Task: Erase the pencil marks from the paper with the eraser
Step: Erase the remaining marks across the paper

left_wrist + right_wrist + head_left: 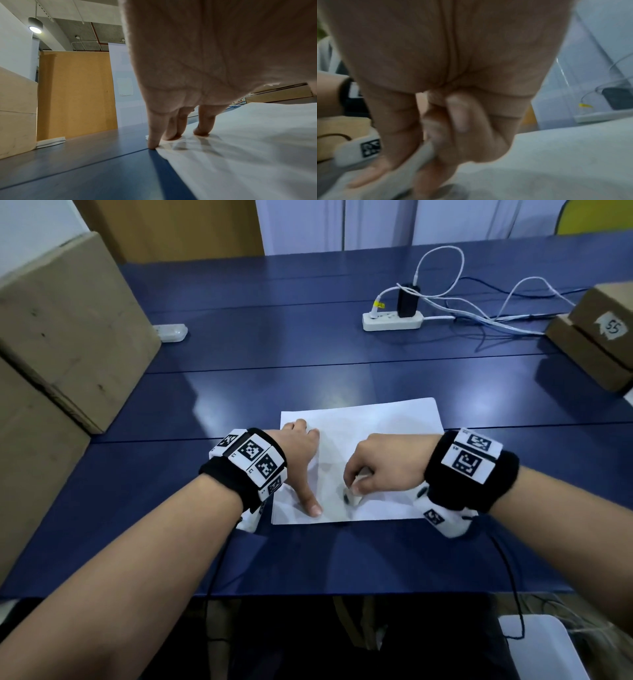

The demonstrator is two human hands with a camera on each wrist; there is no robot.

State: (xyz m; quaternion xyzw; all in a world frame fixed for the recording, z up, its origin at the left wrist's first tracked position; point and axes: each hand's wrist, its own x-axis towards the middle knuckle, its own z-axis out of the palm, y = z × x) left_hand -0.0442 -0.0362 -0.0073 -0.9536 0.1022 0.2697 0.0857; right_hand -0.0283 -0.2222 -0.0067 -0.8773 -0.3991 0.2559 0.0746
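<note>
A white sheet of paper [376, 433] lies on the blue table [239, 354] near its front edge. My left hand [306, 467] presses on the sheet's left side with straight, spread fingers [171, 129], thumb toward the near edge. My right hand [356, 482] is curled round a white eraser [352, 498], whose dark-smudged lower end touches the paper near the lower middle. In the blurred right wrist view the eraser [419, 159] slants down between thumb and fingers onto the paper [556, 162]. Pencil marks are too faint to make out.
Large cardboard boxes [68, 330] stand along the left. A white power strip [392, 321] with a black charger and loose white cables sits at the back right, beside a smaller cardboard box [596, 337]. A small white object [171, 333] lies at the back left.
</note>
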